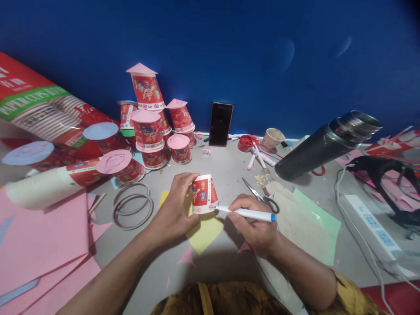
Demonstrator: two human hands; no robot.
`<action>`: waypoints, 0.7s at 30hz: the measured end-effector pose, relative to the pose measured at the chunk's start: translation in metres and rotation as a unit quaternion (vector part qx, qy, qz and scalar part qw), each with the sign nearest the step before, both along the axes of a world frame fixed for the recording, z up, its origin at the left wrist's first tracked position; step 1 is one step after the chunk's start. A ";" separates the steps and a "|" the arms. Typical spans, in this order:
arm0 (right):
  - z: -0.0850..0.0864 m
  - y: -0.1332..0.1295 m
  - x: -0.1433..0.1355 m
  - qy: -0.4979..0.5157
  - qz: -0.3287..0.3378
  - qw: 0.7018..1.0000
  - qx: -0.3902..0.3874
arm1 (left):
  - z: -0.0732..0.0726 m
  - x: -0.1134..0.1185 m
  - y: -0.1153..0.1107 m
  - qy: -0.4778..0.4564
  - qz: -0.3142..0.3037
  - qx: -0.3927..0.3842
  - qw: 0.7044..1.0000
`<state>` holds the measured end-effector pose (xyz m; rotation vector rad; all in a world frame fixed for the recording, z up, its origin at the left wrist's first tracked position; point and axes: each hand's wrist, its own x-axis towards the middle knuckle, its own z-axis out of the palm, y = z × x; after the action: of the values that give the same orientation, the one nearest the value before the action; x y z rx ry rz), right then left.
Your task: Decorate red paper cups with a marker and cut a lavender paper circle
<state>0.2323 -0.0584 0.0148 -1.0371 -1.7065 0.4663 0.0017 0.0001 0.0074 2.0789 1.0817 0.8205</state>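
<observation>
My left hand (179,208) grips a red and white paper cup (205,194), thumb at its lower rim and fingers by its base. The cup is upside down, slightly tilted, above a piece of yellow paper (205,234). In my right hand (254,221) is a white marker pen (251,213) with a blue end. Its tip meets, or nearly meets, the white band near the cup's lower rim. Behind the cup stand stacked red paper cups (147,131) with pink paper tops. Scissors (260,197) lie just beyond my right hand.
A phone (221,124) leans on the blue wall. To the right are a dark thermos (324,146), green paper (323,223) and a power strip (372,227) with cables. On the left lie metal rings (133,210), pink paper sheets (42,245) and a bag of paper cups (49,109).
</observation>
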 end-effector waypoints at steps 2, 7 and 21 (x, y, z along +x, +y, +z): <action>-0.001 0.001 0.000 -0.003 0.011 1.000 0.004 | -0.001 0.000 0.000 0.001 -0.001 0.001 1.000; -0.003 0.002 -0.001 -0.005 0.025 1.000 -0.001 | -0.003 0.001 0.000 0.000 -0.006 0.007 1.000; -0.008 0.003 -0.001 -0.045 0.018 0.999 0.008 | -0.009 0.000 0.001 0.003 -0.012 0.030 0.999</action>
<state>0.2308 -0.0553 0.0067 -1.0310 -1.8086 0.4328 0.0021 0.0009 -0.0015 2.1410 1.0444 0.8459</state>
